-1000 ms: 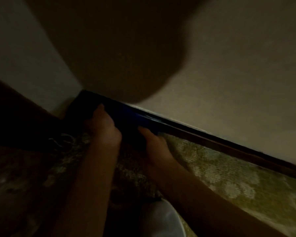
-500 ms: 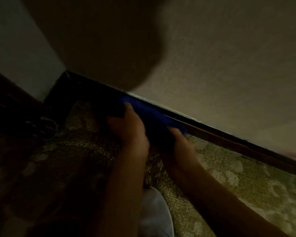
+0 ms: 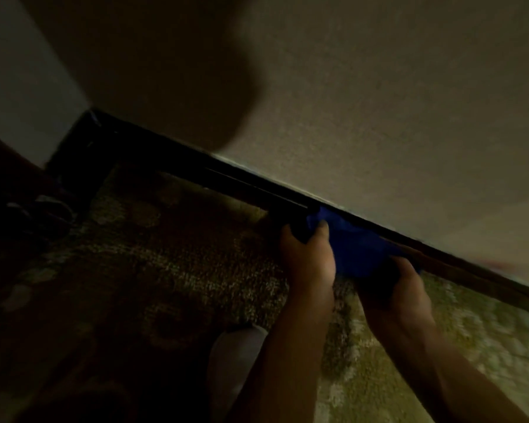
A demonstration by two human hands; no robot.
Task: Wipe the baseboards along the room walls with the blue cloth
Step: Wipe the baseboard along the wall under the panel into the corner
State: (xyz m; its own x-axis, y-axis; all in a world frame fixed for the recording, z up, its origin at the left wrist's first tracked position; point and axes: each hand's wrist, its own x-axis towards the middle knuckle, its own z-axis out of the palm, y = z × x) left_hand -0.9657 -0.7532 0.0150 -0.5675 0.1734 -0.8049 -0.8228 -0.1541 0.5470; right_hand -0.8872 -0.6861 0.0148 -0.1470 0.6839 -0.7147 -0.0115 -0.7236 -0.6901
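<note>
Left hand: your left hand [image 3: 307,261] grips the left end of the blue cloth [image 3: 355,248], fingers curled over its top edge.
Right hand: your right hand [image 3: 397,285] holds the cloth's right end; its fingertips are hidden, so how tightly they curl is unclear.
Cloth: bunched between your fingers, pressed against the dark baseboard [image 3: 242,187].
Edges: the baseboard runs past your fingers both ways, to a dim corner far left.
Open room: patterned carpet [image 3: 165,270] lies below your fingers, pale wall [image 3: 379,102] above.
</note>
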